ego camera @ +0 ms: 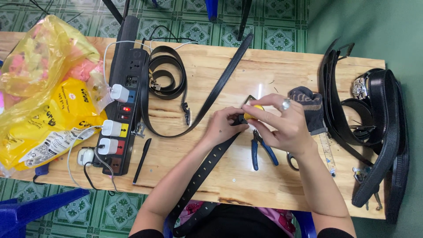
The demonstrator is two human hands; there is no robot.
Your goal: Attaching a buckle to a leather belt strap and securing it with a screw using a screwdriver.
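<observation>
My left hand (224, 124) pinches the end of a black perforated belt (206, 167) that runs from the table's middle down over the front edge toward my lap. My right hand (282, 125), with a ring on one finger, grips a small yellow-handled tool (252, 111) pressed against the belt end by a metal buckle (249, 100). The two hands touch each other over the belt. Blue-handled pliers (260, 152) lie just below my right hand.
A black power strip (125, 88) with white plugs sits at left beside yellow plastic bags (44, 101). More black belts (169, 75) lie at the back and in a pile (374, 114) at right. A black pen (142, 161), a dark glove (308, 103), scissors (291, 161) and a ruler (328, 152) lie nearby.
</observation>
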